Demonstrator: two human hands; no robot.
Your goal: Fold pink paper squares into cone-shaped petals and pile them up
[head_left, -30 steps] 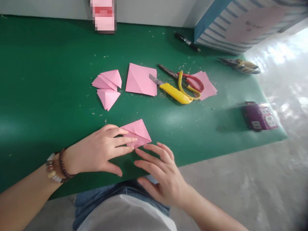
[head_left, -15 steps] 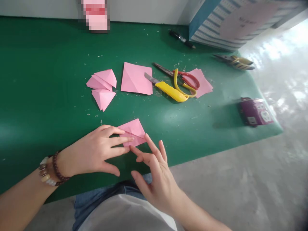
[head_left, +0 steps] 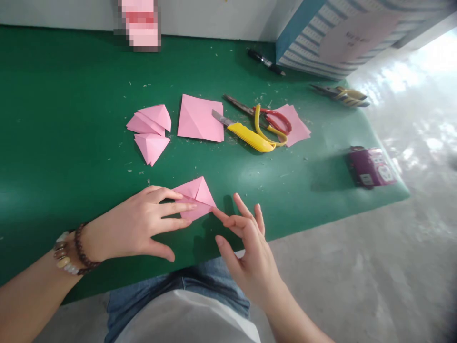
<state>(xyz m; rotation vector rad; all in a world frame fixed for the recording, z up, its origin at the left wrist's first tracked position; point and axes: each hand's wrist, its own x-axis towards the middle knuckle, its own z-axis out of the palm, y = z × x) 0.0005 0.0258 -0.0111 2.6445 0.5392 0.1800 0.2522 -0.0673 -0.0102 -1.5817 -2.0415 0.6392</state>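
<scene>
A folded pink paper [head_left: 204, 196] lies near the front edge of the green tabletop, with a triangular flap and creases showing on top. My left hand [head_left: 143, 221] rests flat over the paper's left side, fingers spread and fingertips on it. My right hand [head_left: 246, 243] is open, its index fingertip at the paper's right corner and the other fingers raised apart. Beyond the paper, folded pink pieces [head_left: 152, 147] sit to the left. A pink square sheet [head_left: 198, 119] lies at the middle, partly under the blade of a yellow-handled knife [head_left: 253, 137].
Red-and-yellow-handled scissors [head_left: 246, 105] lie by the knife, over more pink paper [head_left: 294, 128]. Farther off are a black pen [head_left: 266, 62], pliers [head_left: 342, 94], a purple box [head_left: 374, 166] near the right edge and a striped box [head_left: 328, 38]. Paper scraps dot the green table [head_left: 71, 143].
My right hand has moved right, its index finger going from the paper's lower edge to its right corner. A triangular flap now shows at the paper's upper right. My left hand stays put.
</scene>
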